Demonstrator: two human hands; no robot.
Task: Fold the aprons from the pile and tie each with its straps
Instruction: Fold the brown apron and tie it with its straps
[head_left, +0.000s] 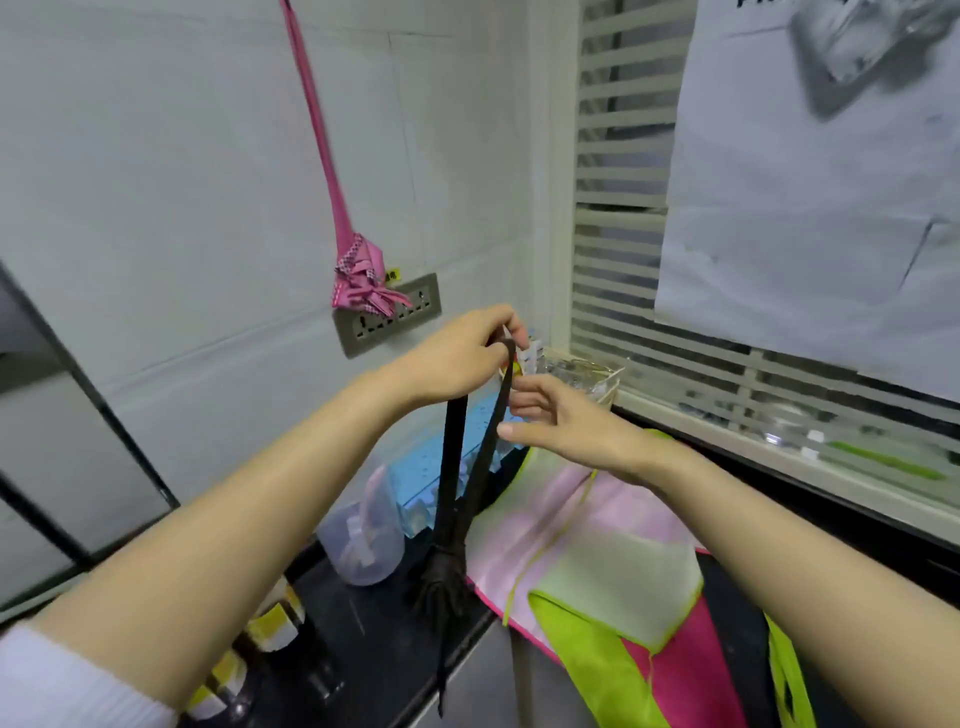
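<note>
While left hand (462, 356) pinches strap (453, 452) top, dark apron (444, 571) hangs bundled below, right hand (556, 418) beside strap, grip unclear

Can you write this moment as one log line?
left hand pinches strap loop | dark apron bundle hangs below | right hand beside loop, grip unclear | apron pile on counter

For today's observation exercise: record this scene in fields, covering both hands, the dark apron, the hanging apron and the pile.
left hand: pinches top of black strap
right hand: against the strap, grip unclear
dark apron: bundled, hangs by its strap
pink apron: bundled, hangs on wall
pile: pink and green aprons on counter
</note>
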